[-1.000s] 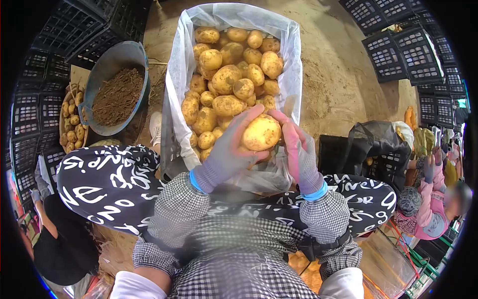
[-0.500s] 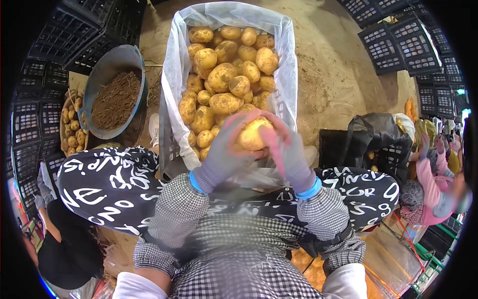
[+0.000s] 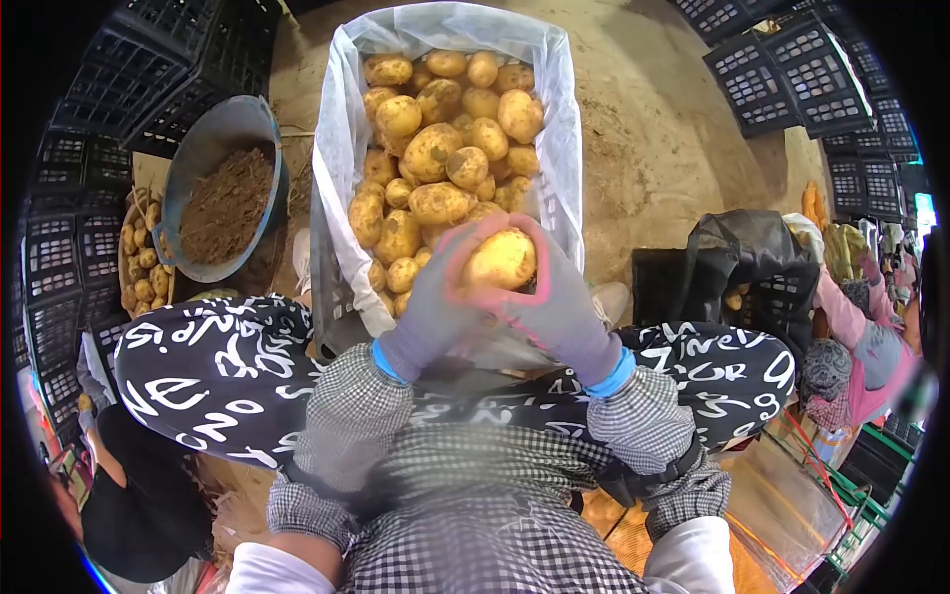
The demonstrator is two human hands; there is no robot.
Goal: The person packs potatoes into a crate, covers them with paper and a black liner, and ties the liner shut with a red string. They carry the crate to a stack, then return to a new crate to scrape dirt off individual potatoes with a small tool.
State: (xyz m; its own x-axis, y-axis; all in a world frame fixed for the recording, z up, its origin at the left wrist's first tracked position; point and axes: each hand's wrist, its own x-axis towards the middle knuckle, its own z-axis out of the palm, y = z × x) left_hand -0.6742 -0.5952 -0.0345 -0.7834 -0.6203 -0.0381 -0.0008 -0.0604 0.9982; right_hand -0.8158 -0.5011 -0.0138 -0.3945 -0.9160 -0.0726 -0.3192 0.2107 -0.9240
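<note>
A yellow potato sits between my two gloved hands, above the near end of a lined crate. My left hand, in a grey and pink glove, curls round its left side. On the other side my right hand, gloved alike, wraps the potato's right edge. Both sets of fingers are closed about it, and their tips meet near its top and below it. Behind them lie many potatoes, some with soil on them, inside the crate's white liner.
A blue-grey tub of brown soil stands left, beside a container of potatoes. Black crates are stacked at upper left and upper right. A black-lined crate sits right. Other people work at the right and lower left.
The potato has been turned in my hands, and the right fingers have shifted round it. The view has moved slightly, so the crate appears farther left.
</note>
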